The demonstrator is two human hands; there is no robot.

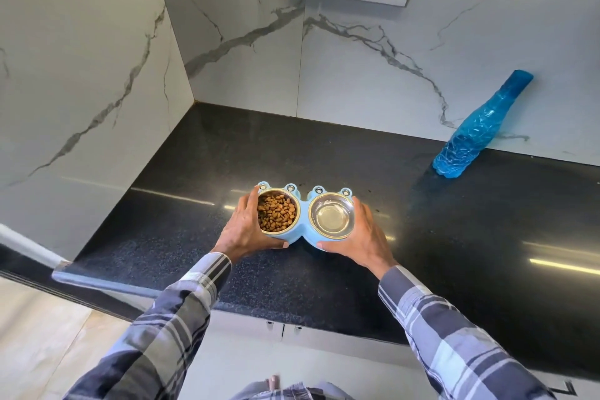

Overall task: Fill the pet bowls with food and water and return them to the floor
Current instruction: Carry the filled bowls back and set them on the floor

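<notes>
You'll find no readable text, label, brand or number anywhere here, not even on the blue bottle (480,130).

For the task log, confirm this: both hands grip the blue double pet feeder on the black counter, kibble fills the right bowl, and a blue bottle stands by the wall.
One detail is wrong. The head view shows the kibble in the left bowl; the right bowl holds none. The rest stands: the left hand and right hand grip the blue feeder on the black counter, and the blue bottle stands by the wall.
</notes>
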